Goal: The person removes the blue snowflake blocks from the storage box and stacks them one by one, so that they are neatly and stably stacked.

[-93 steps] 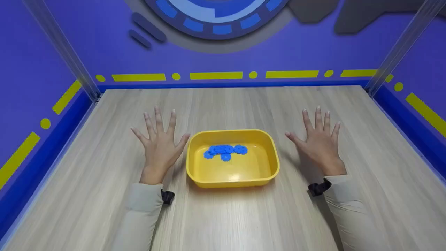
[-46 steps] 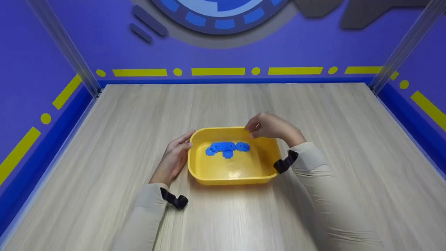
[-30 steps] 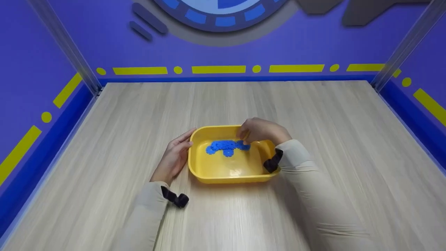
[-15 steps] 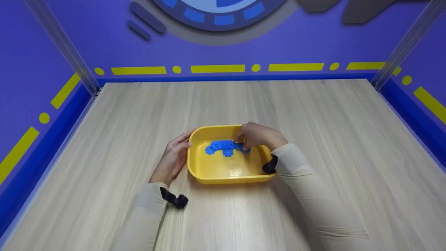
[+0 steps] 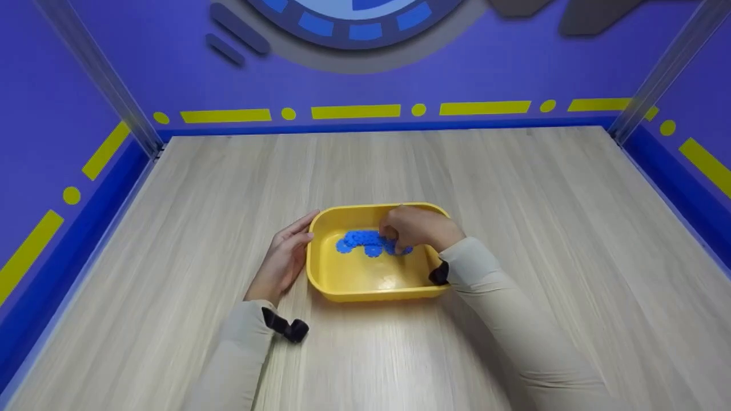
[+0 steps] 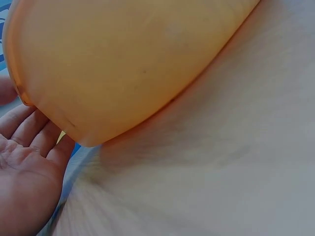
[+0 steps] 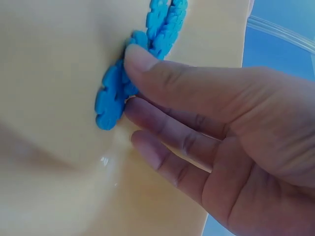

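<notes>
1. Nearest the camera, two forearms in beige sleeves angle inward over the desk, each with a black device strapped at the wrist.

2. Along the tub's left end, the person's left hand stands on edge, palm turned inward, its fingers nearly straight against the outer wall and the thumb beside the rim.

3. Reaching over the tub's right side, the right hand bends down at the wrist. Its thumb and fingertips are narrowed, pinching among the blue discs; how many pieces they hold is hidden.

4. About three seconds earlier, both hands were splayed wide on either side of the tub. Half a second ago, the right hand sat slightly higher and farther right; the left hand has stayed put since.

5. At mid-desk, the yellow tub has smooth, glossy walls, rounded corners and a raised rim. Inside, toward the far wall, the discs lie overlapping in an uneven pile, thin and flat with notched edges.

6. Beyond the tub, pale wood grain runs to the desk's far edge, where a violet-blue wall carries yellow bars and dots below a round emblem in several blues.
</notes>
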Tool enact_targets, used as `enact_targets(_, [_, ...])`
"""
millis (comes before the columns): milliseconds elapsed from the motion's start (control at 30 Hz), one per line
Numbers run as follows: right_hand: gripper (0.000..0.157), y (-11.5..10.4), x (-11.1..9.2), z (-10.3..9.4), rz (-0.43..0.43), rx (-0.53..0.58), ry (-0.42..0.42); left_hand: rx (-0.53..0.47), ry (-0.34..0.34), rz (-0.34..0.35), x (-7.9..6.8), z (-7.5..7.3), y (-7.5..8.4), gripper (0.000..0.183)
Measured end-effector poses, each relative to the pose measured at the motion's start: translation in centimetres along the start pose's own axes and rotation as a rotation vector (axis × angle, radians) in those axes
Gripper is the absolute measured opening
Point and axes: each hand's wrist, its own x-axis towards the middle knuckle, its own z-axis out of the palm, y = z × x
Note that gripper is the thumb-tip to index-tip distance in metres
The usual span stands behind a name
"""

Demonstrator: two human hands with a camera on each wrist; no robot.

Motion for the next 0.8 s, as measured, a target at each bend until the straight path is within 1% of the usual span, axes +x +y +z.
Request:
enact_targets(100, [0.02, 0.0, -0.1, 0.0, 0.026, 0.002, -0.009, 0.008, 0.002, 0.002, 0.1, 0.0, 0.1, 0.054])
enact_targets(233, [0.025, -0.1, -0.2, 0.0, 0.046, -0.004, -0.013, 0.012, 0.002, 0.005, 0.1, 0.0, 0.1, 0.054])
enact_targets(433, [0.013, 0.3, -0.3, -0.2, 0.005, -0.007, -0.006, 0.025, -0.007, 0.004, 0.0, 0.0, 0.0, 0.055])
enact_targets(600, [0.008, 0.8, -0.7, -0.6, 0.006, 0.047, -0.003, 0.036, -0.023, 0.005, 0.0, 0.0, -0.1, 0.054])
enact_targets(800, [0.009, 1.2, -1.3, -1.0, 0.017, 0.103, 0.009, 0.032, -0.029, 0.012, 0.1, 0.1, -0.1, 0.055])
